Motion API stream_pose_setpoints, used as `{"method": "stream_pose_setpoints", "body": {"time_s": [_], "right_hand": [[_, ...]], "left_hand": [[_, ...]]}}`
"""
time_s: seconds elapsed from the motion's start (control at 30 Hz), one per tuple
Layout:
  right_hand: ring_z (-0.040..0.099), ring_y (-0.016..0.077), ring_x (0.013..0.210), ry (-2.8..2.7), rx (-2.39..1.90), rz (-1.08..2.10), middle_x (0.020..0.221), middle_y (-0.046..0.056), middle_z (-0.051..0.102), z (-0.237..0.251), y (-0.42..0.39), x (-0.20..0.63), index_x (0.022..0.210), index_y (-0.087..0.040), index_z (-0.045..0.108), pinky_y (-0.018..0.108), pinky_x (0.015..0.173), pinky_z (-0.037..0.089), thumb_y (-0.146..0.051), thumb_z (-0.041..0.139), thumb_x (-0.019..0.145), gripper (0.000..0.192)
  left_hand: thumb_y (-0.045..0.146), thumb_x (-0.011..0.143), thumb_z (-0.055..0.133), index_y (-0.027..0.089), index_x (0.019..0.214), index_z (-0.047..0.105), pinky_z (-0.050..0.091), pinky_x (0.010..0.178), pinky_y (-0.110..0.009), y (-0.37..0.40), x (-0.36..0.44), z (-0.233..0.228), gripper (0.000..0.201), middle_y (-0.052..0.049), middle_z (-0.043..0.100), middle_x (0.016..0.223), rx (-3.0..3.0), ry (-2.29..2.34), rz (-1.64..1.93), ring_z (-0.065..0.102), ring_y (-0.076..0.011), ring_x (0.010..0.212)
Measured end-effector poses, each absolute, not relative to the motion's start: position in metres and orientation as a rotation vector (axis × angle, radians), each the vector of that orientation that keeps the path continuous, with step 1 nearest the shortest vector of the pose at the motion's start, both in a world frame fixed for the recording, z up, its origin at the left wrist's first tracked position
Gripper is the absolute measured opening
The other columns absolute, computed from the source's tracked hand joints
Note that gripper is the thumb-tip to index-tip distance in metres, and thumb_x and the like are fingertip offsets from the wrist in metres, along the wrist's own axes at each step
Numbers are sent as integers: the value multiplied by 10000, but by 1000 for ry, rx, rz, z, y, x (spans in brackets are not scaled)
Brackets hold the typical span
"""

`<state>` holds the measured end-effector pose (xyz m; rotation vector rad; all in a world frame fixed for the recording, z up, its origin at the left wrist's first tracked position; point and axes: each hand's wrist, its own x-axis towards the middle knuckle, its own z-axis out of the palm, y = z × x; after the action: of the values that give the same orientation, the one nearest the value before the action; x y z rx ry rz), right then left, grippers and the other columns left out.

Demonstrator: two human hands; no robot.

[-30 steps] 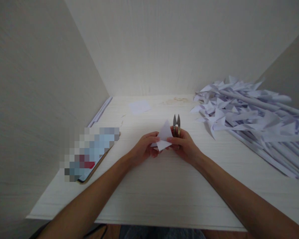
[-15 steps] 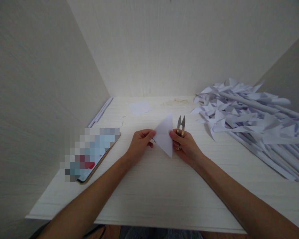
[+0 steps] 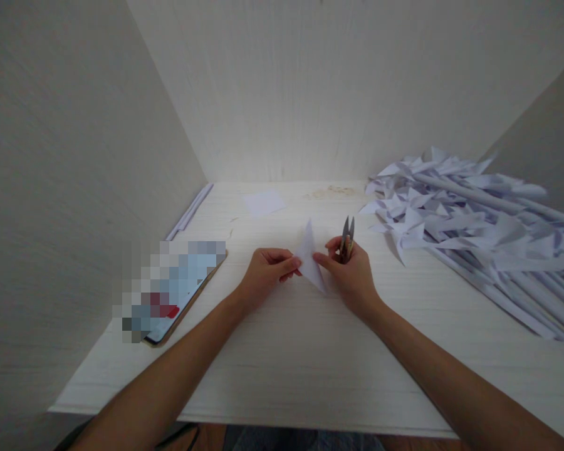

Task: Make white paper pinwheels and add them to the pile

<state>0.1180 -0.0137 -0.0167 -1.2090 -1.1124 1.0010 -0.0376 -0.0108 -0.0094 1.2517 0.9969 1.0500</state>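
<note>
- Pinching one white folded paper triangle (image 3: 309, 260) from either side, the left hand (image 3: 263, 275) and right hand (image 3: 352, 275) held it just above the table (image 3: 310, 363).
- Its long axis ran away from the person, tip pointing outward, midway between both hands.
- The right hand's remaining fingers also gripped small snips (image 3: 347, 233), blades pointing up.
- Finished paper pieces (image 3: 474, 219) lay heaped well to the right.

**Obscured and cut-off items**

Phone (image 3: 172, 291) screen pixelated, content unreadable. Snips (image 3: 347, 238): handles hidden inside right hand (image 3: 352, 275). Paper pile (image 3: 474, 219) cut by right edge. Faint marks on desk (image 3: 310, 351) near back wall too small to identify.
</note>
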Motion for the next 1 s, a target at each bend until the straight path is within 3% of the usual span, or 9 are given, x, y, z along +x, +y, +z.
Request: {"method": "stream_pose_setpoints", "body": {"time_s": [0.17,0.4,0.63,0.83,1.0], "right_hand": [[317,60,438,-1305,-1103,1158,479,-73,382,-10,-21,113,583,-181,463,221,414,233,-370,655,628,273],[307,59,450,-1376,-809,1435,503,-80,366,-13,-24,113,641,-186,454,217,424,220,-466,652,639,343],[307,61,482,-1471,-724,1549,544,-84,380,-14,-26,118,619,-193,435,221,457,251,-290,777,524,368],[317,64,492,-1440,-684,1606,541,-73,400,-9,-26,117,609,-183,477,217,442,220,-312,764,547,321],[380,66,519,-1382,-582,1651,568,-57,456,-11,-25,116,618,-176,520,208,459,267,-323,766,555,293]], "left_hand": [[389,591,678,142,484,622,244,416,-200,-13,-37,-9,275,17,477,424,1273,989,1048,360,-58,428],[367,578,715,151,449,573,298,435,-198,-21,-30,-3,289,34,477,433,1269,831,1019,386,-52,423],[384,495,771,143,455,542,319,441,-197,-22,-32,-3,335,33,510,467,1214,763,981,428,-55,435],[389,425,800,134,434,510,316,451,-200,-21,-34,-6,387,22,545,479,1197,753,1005,449,-60,452],[386,403,810,127,416,469,288,442,-192,-20,-32,-8,428,30,521,451,1181,728,1047,437,-51,447]]}}
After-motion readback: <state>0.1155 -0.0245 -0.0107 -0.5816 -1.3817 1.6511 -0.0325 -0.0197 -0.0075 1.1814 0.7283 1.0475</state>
